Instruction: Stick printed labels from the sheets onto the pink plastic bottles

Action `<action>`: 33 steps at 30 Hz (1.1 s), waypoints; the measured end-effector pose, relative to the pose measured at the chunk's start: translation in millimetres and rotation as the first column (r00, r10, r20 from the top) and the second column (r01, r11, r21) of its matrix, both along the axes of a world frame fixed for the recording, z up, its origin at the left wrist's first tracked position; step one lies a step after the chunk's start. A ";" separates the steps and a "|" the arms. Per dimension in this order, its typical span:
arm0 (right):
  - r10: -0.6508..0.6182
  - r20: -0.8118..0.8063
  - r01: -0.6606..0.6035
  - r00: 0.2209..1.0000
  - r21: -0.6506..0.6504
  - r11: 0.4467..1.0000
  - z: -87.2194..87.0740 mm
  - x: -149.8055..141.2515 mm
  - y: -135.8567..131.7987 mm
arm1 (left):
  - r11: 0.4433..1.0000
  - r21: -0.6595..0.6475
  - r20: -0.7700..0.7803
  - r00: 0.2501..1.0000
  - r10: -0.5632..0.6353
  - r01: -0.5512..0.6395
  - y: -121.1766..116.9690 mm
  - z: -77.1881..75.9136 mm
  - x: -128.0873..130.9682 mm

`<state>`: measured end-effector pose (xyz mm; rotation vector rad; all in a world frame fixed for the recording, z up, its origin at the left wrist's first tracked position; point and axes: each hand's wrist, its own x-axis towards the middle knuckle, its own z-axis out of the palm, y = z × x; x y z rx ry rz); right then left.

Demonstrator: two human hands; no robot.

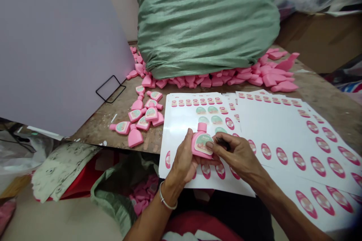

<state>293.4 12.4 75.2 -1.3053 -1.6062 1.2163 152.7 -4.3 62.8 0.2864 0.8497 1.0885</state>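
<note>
Head view: pink bottle (200,144), neck (202,126) topmost, long axis near-vertical.

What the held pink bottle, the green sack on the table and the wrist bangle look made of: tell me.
Pink bottle: probably plastic, satin, from its smooth moulded body. Green sack: likely woven plastic or cloth, softly sheened and creased. Bangle: perhaps metal, given its pale silvery gleam.
</note>
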 end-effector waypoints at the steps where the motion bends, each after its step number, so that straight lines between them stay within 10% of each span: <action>1: 0.000 0.006 0.000 1.000 -0.001 1.000 -0.2 -0.1 0.1 | 1.000 -0.005 0.003 1.000 0.000 0.000 0.2 0.5 0.0; 22: 0.046 0.100 -0.045 0.994 -0.011 0.999 5.0 0.1 2.6 | 0.962 0.199 -0.107 0.980 -0.170 0.188 -4.0 6.5 -10.5; 33: -0.344 0.636 -0.105 0.691 0.559 0.822 3.5 1.5 -15.9 | 0.958 0.216 -0.194 0.970 -0.145 0.186 -5.9 5.5 -12.3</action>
